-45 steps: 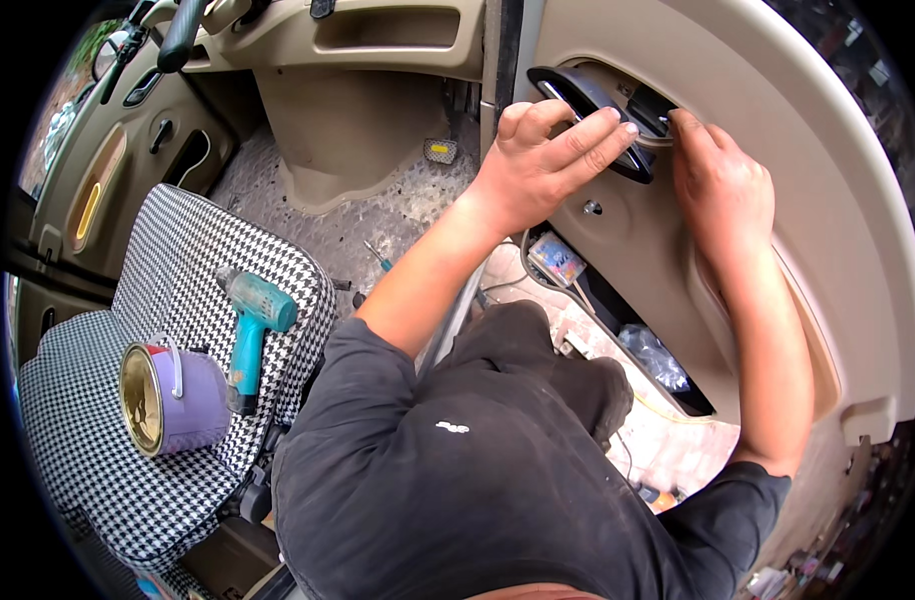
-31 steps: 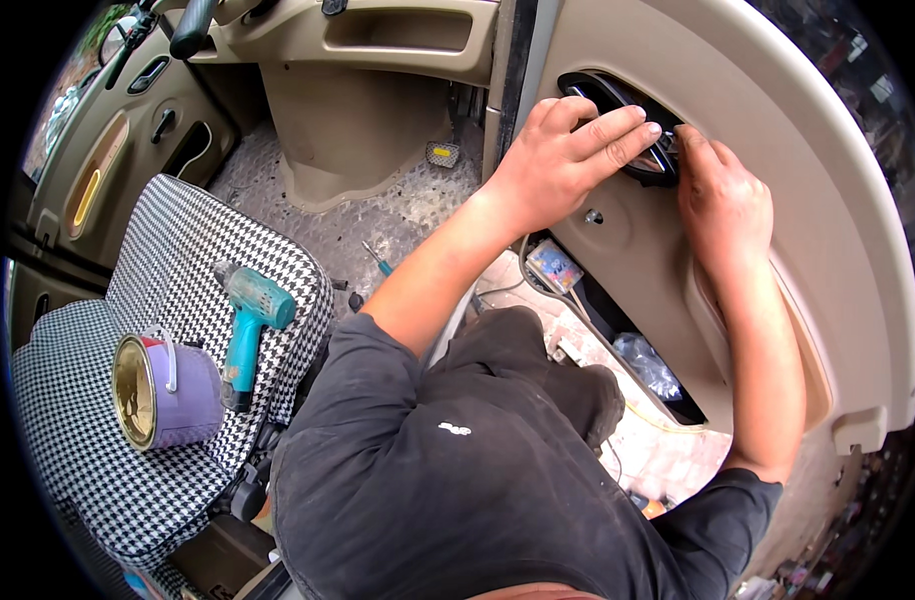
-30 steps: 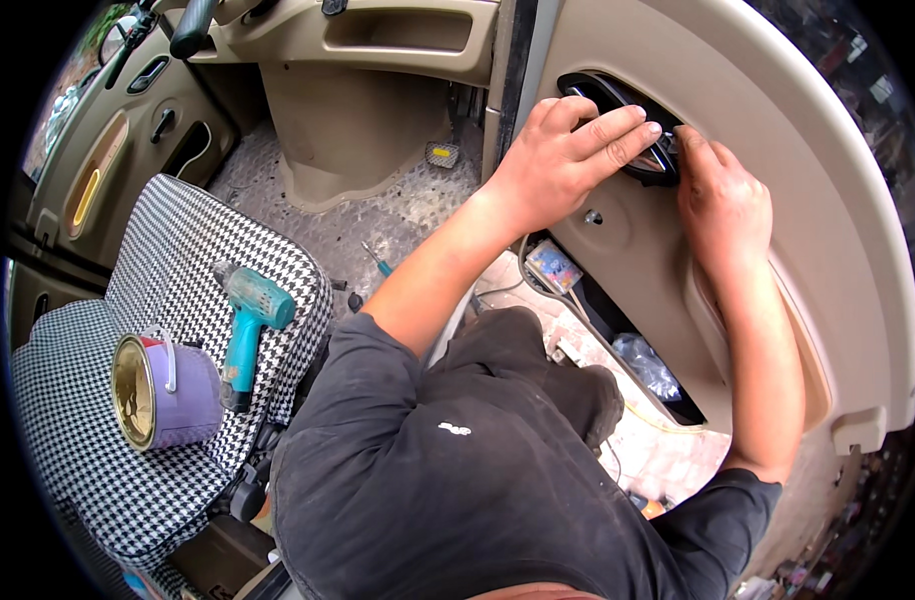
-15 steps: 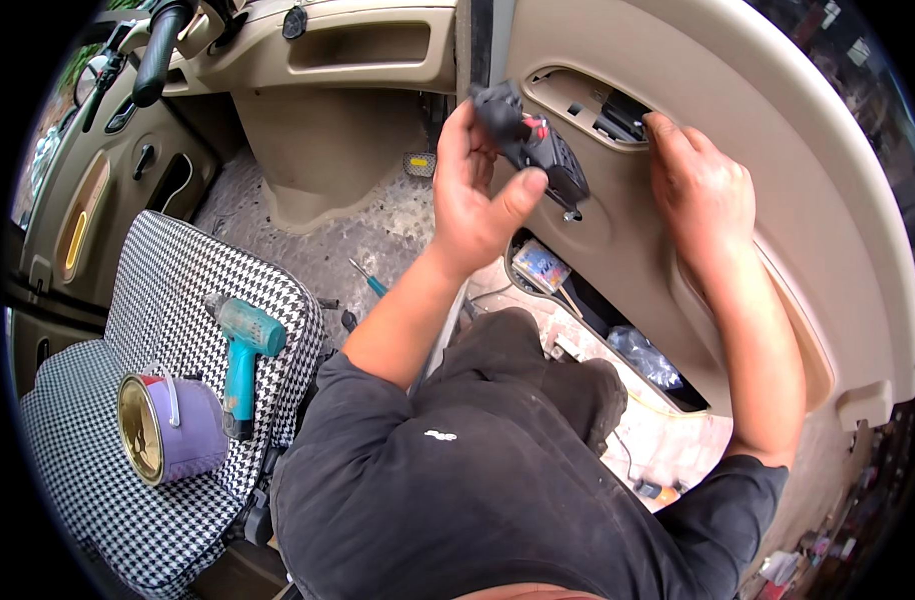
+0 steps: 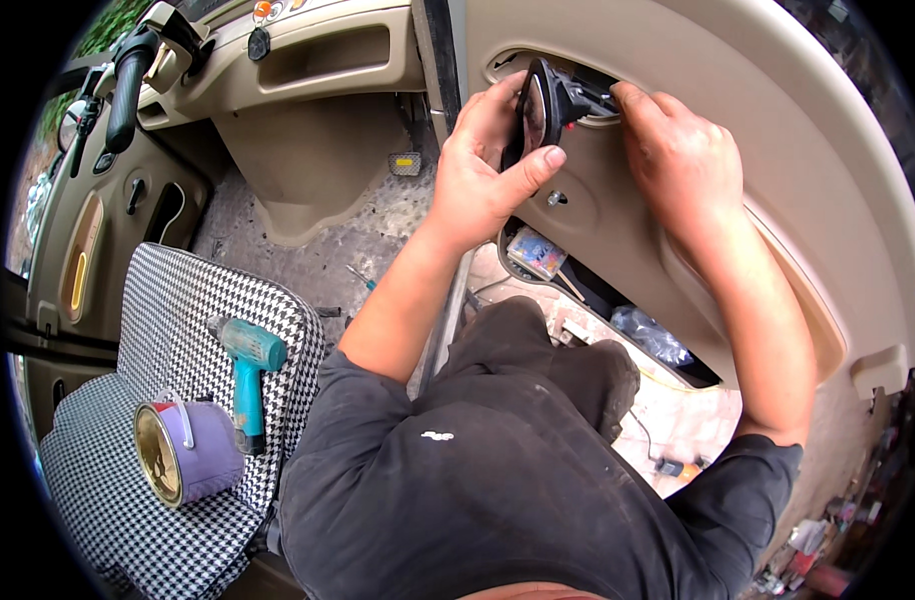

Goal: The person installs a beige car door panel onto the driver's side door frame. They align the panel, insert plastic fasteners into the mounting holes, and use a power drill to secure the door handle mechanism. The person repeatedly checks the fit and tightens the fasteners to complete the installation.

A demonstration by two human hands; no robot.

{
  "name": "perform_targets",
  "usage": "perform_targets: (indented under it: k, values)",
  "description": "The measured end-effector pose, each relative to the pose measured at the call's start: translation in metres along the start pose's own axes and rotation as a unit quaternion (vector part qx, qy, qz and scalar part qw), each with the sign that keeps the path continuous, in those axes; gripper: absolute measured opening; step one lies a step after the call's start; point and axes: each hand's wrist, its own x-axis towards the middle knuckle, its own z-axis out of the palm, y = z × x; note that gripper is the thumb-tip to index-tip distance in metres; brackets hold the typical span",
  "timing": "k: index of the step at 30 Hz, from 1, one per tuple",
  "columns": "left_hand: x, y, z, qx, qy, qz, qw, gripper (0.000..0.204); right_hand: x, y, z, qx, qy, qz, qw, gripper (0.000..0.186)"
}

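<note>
Upper right, my left hand (image 5: pixel 483 170) grips a black door-handle assembly (image 5: pixel 543 105), held upright just out from the beige door panel (image 5: pixel 828 200), with a small red part on it. A dark oval recess (image 5: pixel 506 62) in the panel lies behind the assembly. My right hand (image 5: pixel 678 160) has its fingertips pinched at the recess's right end, next to the back of the assembly; what they hold is too small to make out. Below, a small bolt-like fitting (image 5: pixel 556 198) sticks out of the panel.
On the checked seat (image 5: pixel 88 500) at left lie a teal power drill (image 5: pixel 248 380) and a lilac bucket (image 5: pixel 206 450). A screwdriver (image 5: pixel 368 282) lies on the cab floor (image 5: pixel 308 260). The door pocket (image 5: pixel 588 290) holds a small box and plastic bag. A handlebar grip (image 5: pixel 128 90) is at upper left.
The handle assembly came out of its recess in my left hand, was turned back-side up, and is now upright, back toward the recess. My right hand has stayed pinched at the recess's right end.
</note>
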Motion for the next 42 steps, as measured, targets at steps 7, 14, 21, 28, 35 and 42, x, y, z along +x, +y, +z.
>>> perform_targets:
  k: [7, 14, 21, 28, 35, 42]
  values:
    - [-0.001, -0.006, 0.005, -0.118, -0.006, -0.056, 0.991, 0.062, -0.001, 0.001, 0.002, 0.013, -0.006, 0.012, 1.0, 0.03]
    - [-0.012, -0.001, 0.024, -0.215, -0.001, -0.144, 0.966, 0.055, -0.002, 0.0, 0.002, 0.004, -0.003, 0.005, 1.0, 0.032]
    - [-0.01, 0.001, 0.024, -0.153, -0.001, -0.066, 0.986, 0.062, -0.003, -0.001, 0.0, 0.01, -0.007, 0.011, 1.0, 0.031]
    - [0.007, 0.0, -0.01, 0.381, 0.004, 0.438, 0.815, 0.07, -0.001, 0.0, 0.001, 0.015, -0.012, 0.018, 1.0, 0.024]
    - [0.023, -0.033, -0.026, 0.541, 0.018, 0.528, 0.654, 0.038, 0.001, -0.001, 0.003, 0.027, 0.004, 0.023, 0.999, 0.021]
    - [0.037, -0.041, -0.021, 0.558, -0.028, 0.538, 0.631, 0.037, 0.001, 0.001, -0.001, 0.031, -0.014, 0.028, 0.999, 0.024]
